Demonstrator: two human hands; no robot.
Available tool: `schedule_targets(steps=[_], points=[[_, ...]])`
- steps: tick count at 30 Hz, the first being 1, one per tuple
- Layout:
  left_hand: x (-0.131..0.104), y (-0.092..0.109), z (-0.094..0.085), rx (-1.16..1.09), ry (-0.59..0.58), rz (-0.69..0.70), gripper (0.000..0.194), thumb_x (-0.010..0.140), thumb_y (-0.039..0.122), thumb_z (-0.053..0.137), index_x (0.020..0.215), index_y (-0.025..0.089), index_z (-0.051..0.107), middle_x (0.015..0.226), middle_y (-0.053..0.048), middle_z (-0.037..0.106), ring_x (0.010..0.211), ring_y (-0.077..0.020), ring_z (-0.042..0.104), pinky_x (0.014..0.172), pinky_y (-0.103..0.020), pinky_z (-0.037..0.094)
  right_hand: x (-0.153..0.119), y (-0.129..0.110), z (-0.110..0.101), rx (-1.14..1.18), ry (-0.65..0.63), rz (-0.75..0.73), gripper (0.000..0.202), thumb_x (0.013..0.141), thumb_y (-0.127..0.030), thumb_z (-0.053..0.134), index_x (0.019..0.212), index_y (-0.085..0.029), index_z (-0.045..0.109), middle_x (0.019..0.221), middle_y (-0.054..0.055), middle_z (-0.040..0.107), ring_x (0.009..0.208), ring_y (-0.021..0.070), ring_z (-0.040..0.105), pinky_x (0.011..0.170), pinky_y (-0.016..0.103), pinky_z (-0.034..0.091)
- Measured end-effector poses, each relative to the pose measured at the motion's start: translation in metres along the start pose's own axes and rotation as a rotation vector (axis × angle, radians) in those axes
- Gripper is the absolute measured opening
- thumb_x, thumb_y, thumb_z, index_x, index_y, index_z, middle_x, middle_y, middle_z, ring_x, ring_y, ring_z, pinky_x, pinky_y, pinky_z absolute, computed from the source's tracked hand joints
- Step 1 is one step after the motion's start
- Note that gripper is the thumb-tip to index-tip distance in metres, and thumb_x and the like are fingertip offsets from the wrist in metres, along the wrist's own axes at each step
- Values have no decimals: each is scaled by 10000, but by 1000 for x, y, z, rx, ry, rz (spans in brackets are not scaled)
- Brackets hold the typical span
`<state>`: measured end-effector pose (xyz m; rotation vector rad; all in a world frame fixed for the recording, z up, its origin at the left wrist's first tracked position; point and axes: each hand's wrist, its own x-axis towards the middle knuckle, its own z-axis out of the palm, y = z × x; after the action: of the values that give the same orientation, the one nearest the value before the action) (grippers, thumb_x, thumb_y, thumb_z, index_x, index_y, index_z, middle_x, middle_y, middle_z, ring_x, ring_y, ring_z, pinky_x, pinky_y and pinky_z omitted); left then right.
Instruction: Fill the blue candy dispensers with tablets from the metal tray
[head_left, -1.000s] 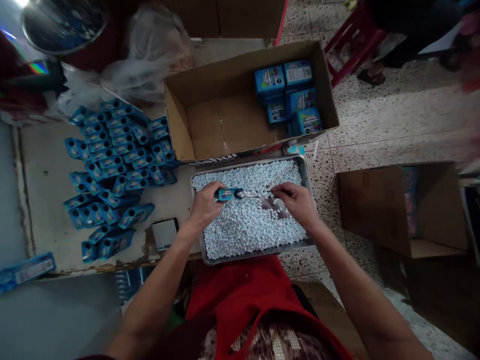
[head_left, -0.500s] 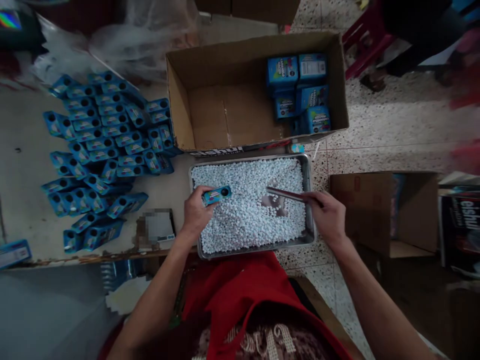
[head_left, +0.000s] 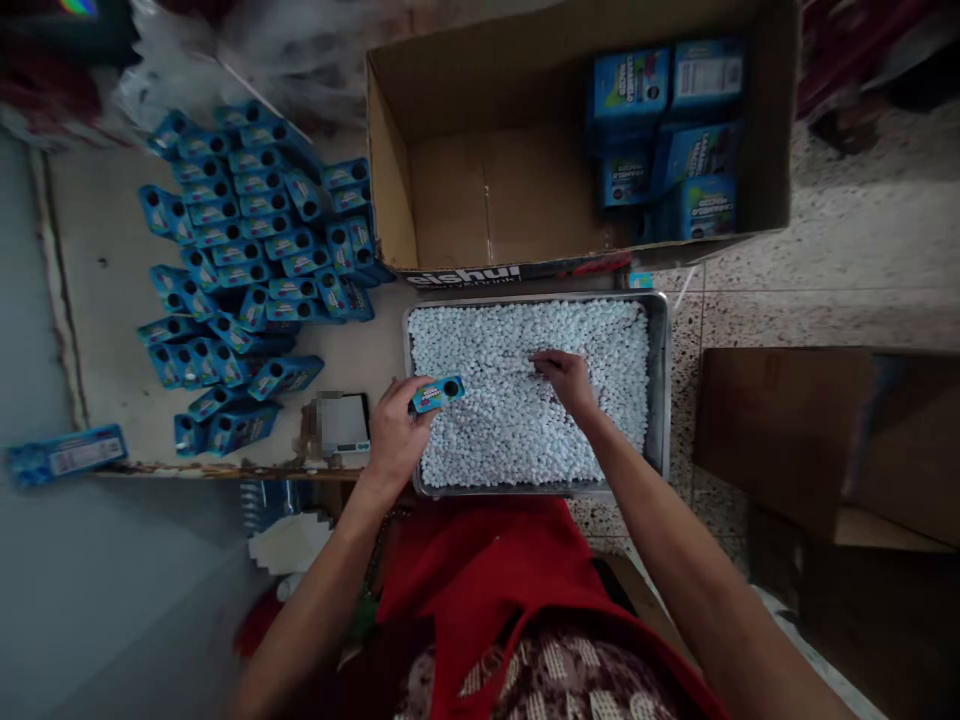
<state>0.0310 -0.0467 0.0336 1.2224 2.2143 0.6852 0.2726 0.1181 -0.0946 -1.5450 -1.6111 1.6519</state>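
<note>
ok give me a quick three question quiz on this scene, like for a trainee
1. True or false: the left hand holds a blue candy box.
2. What colour is the apron? a) green b) red c) yellow
3. Fill in the missing word: the white pellets lie in a metal ____.

Key: 1 true; 2 b; 3 tray.

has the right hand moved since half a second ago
Yes, the right hand has moved left, from the tray's right rim to over the white pellets.
</note>
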Motion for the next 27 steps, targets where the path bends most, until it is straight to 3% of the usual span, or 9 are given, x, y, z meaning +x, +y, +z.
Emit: schedule_targets(steps=[3,8,11,15,17,19,22,25,27], points=[[1,4,1,48,-24,-4,400,770,93,704,1145,233,699,1124,-63,716,1080,-266,664,969,-390,516,-19,-19,-27,93,-69,43,255,749,-381,734,899,-188,807,768,20,748,651,156,609,623,278,470],[6,17,9,-10,-44,30,406,779,90,681,1156,239,710,1143,-54,713,1083,-249,662,980,-375,512,-45,-79,-53,-17,-140,-106,154,809,-303,711,890,-223,814,862,29,778,788,177,677,749,310,504],[7,26,14,-30,-70,65,395,792,95,664,1158,237,712,1136,-51,713,1073,-236,661,974,-353,509,-54,-114,-52,-228,-125,-248,157,851,-233,661,889,-241,812,887,35,782,850,194,702,808,331,514],[4,31,21,-76,-94,106,378,802,113,653,1156,233,709,1128,-54,710,1068,-228,658,972,-345,505,-72,-158,-32,-598,-128,-417,204,865,-154,610,865,-230,799,865,48,762,802,197,686,766,328,504],[2,30,25,-120,-78,82,367,784,118,665,1131,224,718,1109,-56,714,1056,-230,661,970,-350,506,-84,-178,-22,-741,-144,-463,217,857,-127,589,845,-215,787,820,56,740,760,198,667,724,322,491],[1,26,27,-189,-48,30,346,764,133,683,1096,220,727,1093,-53,718,1044,-229,665,972,-354,510,-97,-186,-26,-773,-143,-482,227,871,-131,571,866,-215,781,817,58,733,763,203,668,712,320,489],[-1,13,26,-304,-20,-47,330,736,166,711,1062,219,729,1082,-43,715,1040,-224,668,979,-363,515,-113,-160,-69,-695,-21,-406,224,910,-206,576,951,-252,791,917,41,769,837,210,702,770,330,510],[-5,-3,23,-416,-7,-121,353,688,176,747,1039,206,717,1069,-41,708,1038,-225,672,978,-368,520,-122,-86,-125,-695,197,-186,207,883,-312,614,910,-250,810,897,51,793,812,243,719,764,359,515],[-9,-12,21,-498,-13,-176,377,665,179,766,1036,200,703,1065,-39,708,1022,-220,678,961,-361,528,-120,-29,-137,-670,236,-36,242,839,-373,630,859,-215,812,821,79,788,743,265,713,704,368,512]])
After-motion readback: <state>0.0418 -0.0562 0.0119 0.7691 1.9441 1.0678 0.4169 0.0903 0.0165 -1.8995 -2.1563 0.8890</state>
